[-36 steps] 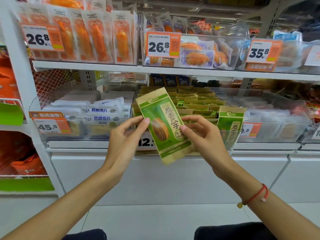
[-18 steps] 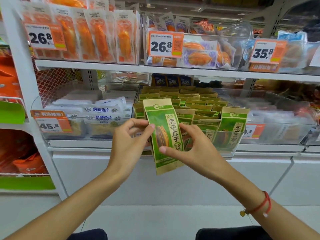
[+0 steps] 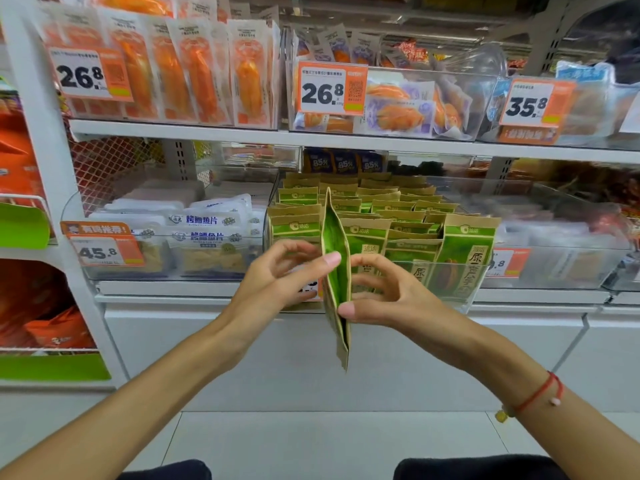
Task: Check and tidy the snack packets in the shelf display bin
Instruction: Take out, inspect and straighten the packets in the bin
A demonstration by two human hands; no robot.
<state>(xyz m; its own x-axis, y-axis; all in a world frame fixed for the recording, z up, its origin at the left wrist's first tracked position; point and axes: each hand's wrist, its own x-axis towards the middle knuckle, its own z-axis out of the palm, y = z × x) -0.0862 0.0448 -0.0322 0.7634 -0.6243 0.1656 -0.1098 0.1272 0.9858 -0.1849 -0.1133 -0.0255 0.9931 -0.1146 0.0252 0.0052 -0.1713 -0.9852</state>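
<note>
One green-and-kraft-paper snack packet (image 3: 335, 271) is held edge-on and upright in front of the clear plastic display bin (image 3: 464, 299), pinched between the thumb of the left hand (image 3: 277, 282) at 9 o'clock and the thumb and curled fingers of the right hand (image 3: 384, 299) at 3 o'clock. Two hands and one held packet are counted. The bin at 12 o'clock is filled with rows of matching green packets (image 3: 384, 216), too many to be counted exactly, with one standing upright at 2 o'clock.
</note>
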